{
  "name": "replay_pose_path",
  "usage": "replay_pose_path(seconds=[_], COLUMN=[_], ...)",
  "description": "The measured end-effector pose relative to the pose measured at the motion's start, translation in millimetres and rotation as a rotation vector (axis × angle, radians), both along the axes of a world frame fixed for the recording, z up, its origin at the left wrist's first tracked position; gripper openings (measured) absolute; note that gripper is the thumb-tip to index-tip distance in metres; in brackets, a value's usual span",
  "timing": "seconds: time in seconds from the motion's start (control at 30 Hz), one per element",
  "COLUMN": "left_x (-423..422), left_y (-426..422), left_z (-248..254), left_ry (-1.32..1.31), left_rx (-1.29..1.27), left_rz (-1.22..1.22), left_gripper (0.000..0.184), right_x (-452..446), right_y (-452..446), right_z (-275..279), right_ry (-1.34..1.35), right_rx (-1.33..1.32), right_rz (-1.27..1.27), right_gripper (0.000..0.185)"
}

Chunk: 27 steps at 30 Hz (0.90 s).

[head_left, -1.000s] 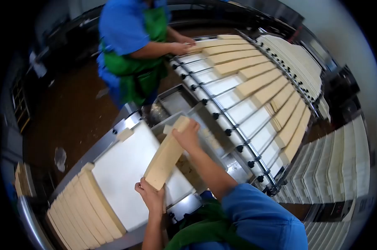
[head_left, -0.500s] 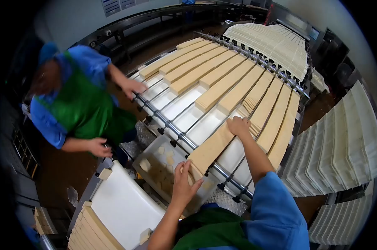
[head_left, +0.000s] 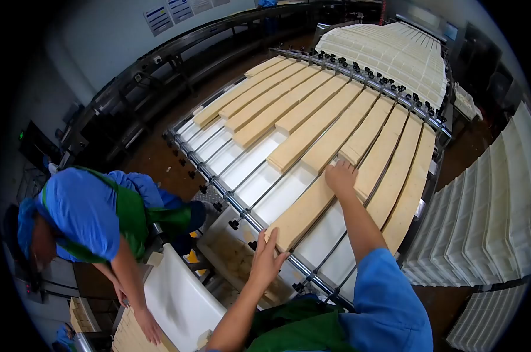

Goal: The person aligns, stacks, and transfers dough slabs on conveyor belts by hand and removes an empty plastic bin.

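Landmark: long silver metal rail (head_left: 239, 208) with black knobs. Your 1 long, beige, rectangular slab (head_left: 306, 214) lies lengthwise just beyond the rail on the smooth white bed (head_left: 327, 240), near end overlapping the rail in view. Your left hand (head_left: 266, 264) is open at the rail, fingers spread against that end, probably to square it. Your right hand (head_left: 340, 176), farther beyond the rail, bends over the far end; grip or light touch, can't tell. Both ends covered, presumably so it sits straight beside neighbouring beige slabs (head_left: 312, 126). Left of the rail: co-worker's hand (head_left: 148, 322), reaching low.
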<state>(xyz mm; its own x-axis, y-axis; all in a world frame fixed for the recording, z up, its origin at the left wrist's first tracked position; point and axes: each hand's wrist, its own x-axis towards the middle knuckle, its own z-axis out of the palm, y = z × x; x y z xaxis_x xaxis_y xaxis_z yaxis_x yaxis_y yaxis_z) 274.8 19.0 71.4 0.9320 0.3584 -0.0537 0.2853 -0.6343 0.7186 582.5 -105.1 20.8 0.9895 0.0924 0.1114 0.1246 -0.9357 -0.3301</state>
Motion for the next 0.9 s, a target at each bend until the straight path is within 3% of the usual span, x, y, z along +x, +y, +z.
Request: replay_pose_path(seconds=[0.17,0.23,0.33,0.47,0.57,0.67,0.73,0.77,0.8,0.83,0.9], left_x=[16,23,40,44,35,11,-11,-22,-33,-44,-65], left_y=[-3,-2,5,8,2,1,0,-2,0,1,3], left_z=[-6,-10,-14,-31,-17,-25,-26,-19,-23,-28,-37], left_ry=[0.007,0.009,-0.011,0.000,-0.069,-0.249,-0.272,-0.268,-0.284,-0.297,-0.352], left_rx=[0.019,0.009,-0.044,-0.138,-0.164,-0.026,-0.106,-0.191,-0.177,-0.165,-0.140], left_rz=[-0.024,-0.033,-0.074,-0.098,0.012,0.102,0.172,0.209,0.225,0.239,0.271], left_gripper=[0.074,0.073,0.070,0.063,0.059,0.061,0.060,0.059,0.059,0.058,0.059], right_x=[5,-4,-7,1,5,4,15,42,27,38,38], right_y=[-6,-7,-1,0,-1,-6,-12,-18,-18,-20,-19], right_z=[-1,21,0,-18,-4,19,-8,-51,-15,-33,-9], right_ry=[-0.051,-0.027,-0.177,-0.063,0.021,0.047,-0.165,-0.297,-0.147,-0.208,-0.118], right_rx=[-0.024,-0.024,-0.121,-0.032,-0.133,-0.151,-0.125,-0.219,-0.224,-0.221,-0.421], right_rz=[0.038,0.008,-0.059,-0.064,-0.072,-0.013,-0.017,-0.082,-0.071,-0.128,-0.045], right_gripper=[0.043,0.053,0.068,0.078,0.084,0.088,0.089,0.090,0.091,0.089,0.083])
